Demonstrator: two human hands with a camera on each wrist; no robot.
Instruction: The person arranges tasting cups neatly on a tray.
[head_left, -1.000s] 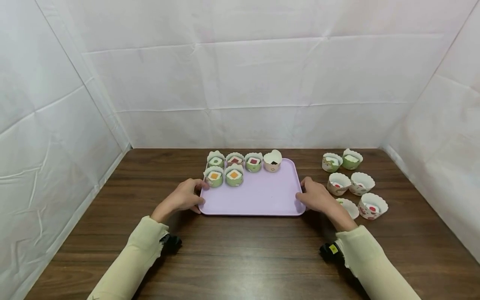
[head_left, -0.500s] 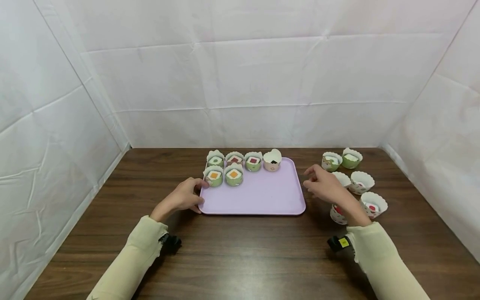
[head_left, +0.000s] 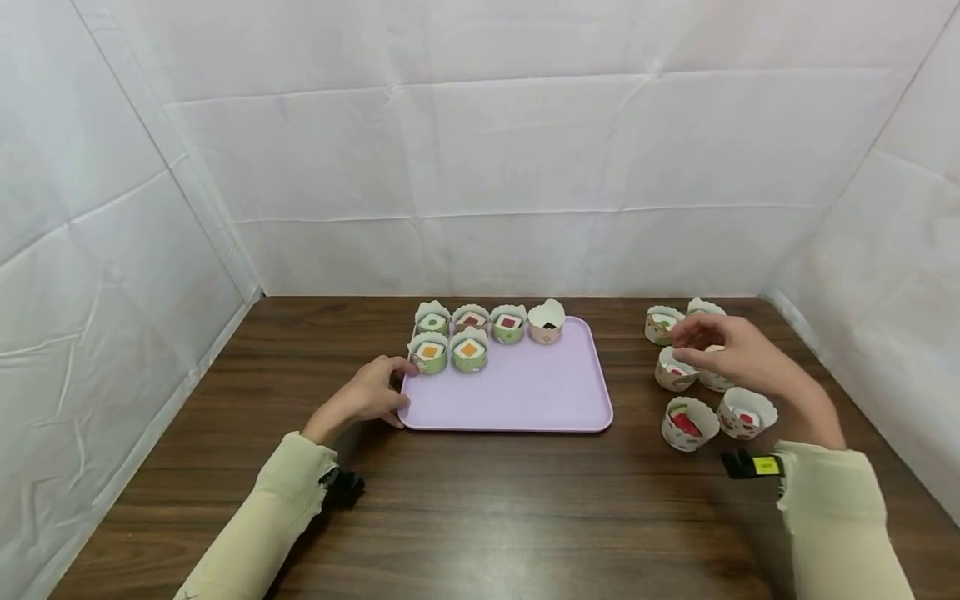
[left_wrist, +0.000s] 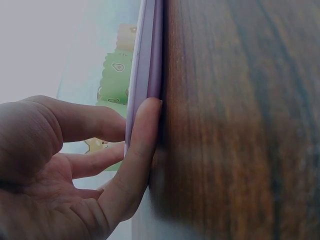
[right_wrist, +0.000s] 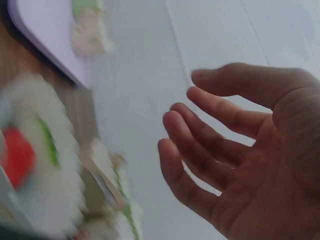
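A lilac tray (head_left: pixel 517 392) lies on the table, bearing several paper baking cups along its back and left. My left hand (head_left: pixel 367 390) holds its left edge; in the left wrist view, fingers and thumb pinch the tray rim (left_wrist: pixel 150 60) beside a green cup (left_wrist: pixel 116 75). Two green cups with orange squares, one of them the left cup (head_left: pixel 429 357), form the tray's second row. Over the cups on the right hovers my right hand (head_left: pixel 731 350), its fingers loosely bent around nothing, partly covering the paper cups behind it. Nearest the front stands a cup with red and green pieces (head_left: pixel 688 425).
More paper cups stand in pairs right of the tray, among them a dotted one (head_left: pixel 747 413) and a green one (head_left: pixel 663 325). The brown wooden table (head_left: pixel 480 517) is enclosed by white cloth (head_left: pixel 517 150) at the back and both sides.
My right hand has let go of the tray's right edge and moved right, over the separate paper cups. My left hand stays on the tray, which has not visibly moved.
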